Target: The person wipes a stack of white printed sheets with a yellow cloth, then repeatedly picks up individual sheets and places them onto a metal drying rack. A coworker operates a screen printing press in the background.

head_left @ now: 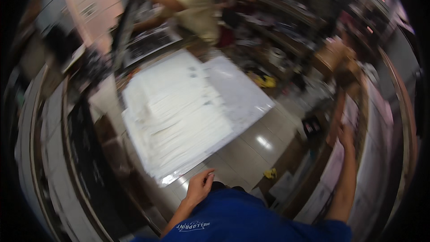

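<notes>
My left hand (200, 187) hangs in front of my blue shirt, close to the near edge of a stack of white sheets (179, 107). Its fingers are loosely bent and apart, and nothing shows in them. The stack lies in overlapping layers on a larger glossy pale sheet (242, 92). My right arm stretches out to the right, where my right hand (346, 135) is at the edge of a long bench (329, 170) with a pale pinkish surface. Motion blur hides its fingers, so I cannot make out whether it holds anything.
Across the stack, a person in a pale yellow top (197, 9) holds up a dark-framed panel (123, 31). Long benches (56, 143) run along the left. A brown cardboard box (329, 58) and cluttered shelves (277, 13) stand at the back right. Yellow items (270, 173) lie low down.
</notes>
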